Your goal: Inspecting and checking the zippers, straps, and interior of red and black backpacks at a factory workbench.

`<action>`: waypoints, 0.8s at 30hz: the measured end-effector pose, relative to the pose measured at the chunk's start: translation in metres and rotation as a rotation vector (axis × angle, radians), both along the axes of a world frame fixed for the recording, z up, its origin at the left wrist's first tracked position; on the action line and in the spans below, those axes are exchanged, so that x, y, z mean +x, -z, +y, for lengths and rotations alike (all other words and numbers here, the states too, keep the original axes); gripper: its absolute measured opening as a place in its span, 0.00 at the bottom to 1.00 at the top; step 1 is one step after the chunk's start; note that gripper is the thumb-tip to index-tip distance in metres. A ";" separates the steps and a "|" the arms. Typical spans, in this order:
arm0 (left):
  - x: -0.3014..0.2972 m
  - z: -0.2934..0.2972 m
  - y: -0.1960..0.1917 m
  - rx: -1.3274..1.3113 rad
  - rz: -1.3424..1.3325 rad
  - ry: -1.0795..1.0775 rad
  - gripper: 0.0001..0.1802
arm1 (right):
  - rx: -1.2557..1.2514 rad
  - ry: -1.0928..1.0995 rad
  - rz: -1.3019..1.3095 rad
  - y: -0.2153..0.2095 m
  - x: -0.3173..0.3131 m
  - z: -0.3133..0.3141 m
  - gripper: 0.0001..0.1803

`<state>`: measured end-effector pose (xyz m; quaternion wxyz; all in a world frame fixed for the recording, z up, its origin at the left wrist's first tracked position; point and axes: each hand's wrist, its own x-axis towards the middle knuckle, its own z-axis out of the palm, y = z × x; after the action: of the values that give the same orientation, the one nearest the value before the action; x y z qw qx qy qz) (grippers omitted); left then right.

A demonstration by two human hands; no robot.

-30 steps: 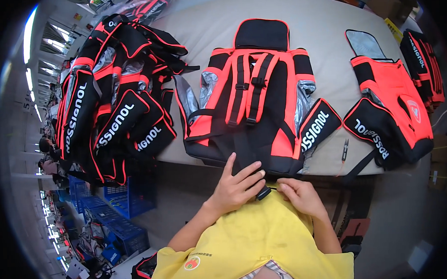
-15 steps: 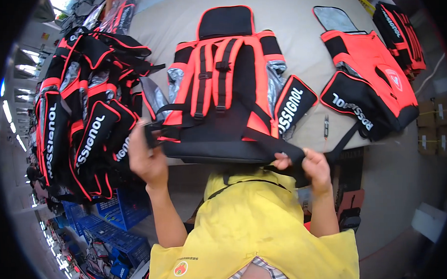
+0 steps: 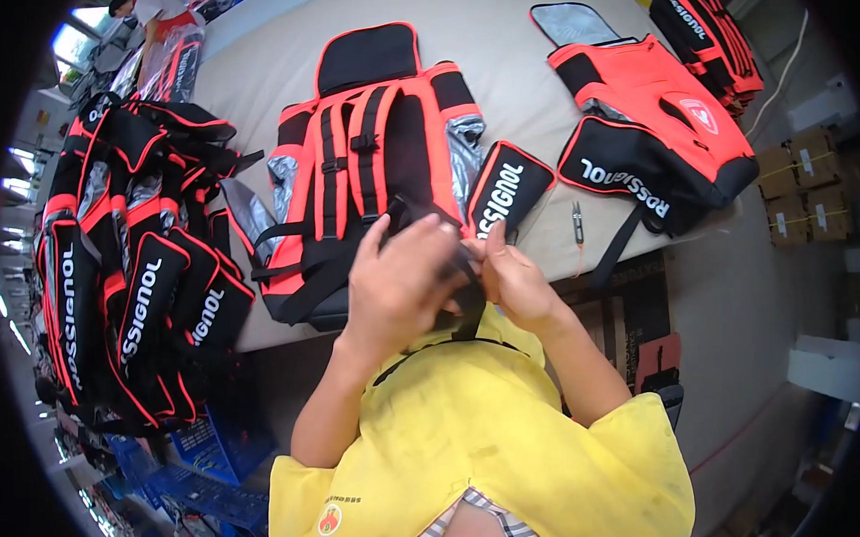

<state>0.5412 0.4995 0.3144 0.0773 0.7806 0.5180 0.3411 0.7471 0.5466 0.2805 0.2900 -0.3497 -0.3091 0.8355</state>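
A red and black backpack [image 3: 305, 202] lies on the table in front of me, with its padded shoulder straps facing up and its black top flap folded back. Both my hands are together over its lower right corner. My right hand [image 3: 517, 277] pinches a black strap [image 3: 467, 310] between thumb and fingers. Close against it, my left hand [image 3: 393, 284] curls round part of the same dark webbing; its fingers are partly blurred, and what lies under them is hidden. Another black strap [image 3: 322, 284] runs across the backpack's bottom left. A black side pouch [image 3: 510, 182] with red edging sticks out at the right.
Similar bags [image 3: 136, 269] hang in a heap over the table's left side. A second red backpack [image 3: 647, 119] lies to the right, with small thread snips [image 3: 577, 224] nearby. Folded bags [image 3: 711, 46] are stacked at far right. Blue crates [image 3: 209, 456] and cardboard boxes [image 3: 801, 184] stand below.
My left hand has moved right from the backpack's left corner, where it held a black piece, to meet my right hand. My right hand has risen and moved left. The view has shifted.
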 end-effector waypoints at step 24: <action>-0.024 -0.019 0.145 -0.431 0.429 -0.210 0.37 | 1.049 -0.167 0.474 -0.126 0.022 -0.010 0.19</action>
<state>0.5176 0.4809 0.1696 0.0945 0.7427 0.6604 0.0574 0.7693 0.5365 0.4064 0.4188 0.0629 -0.6349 0.6462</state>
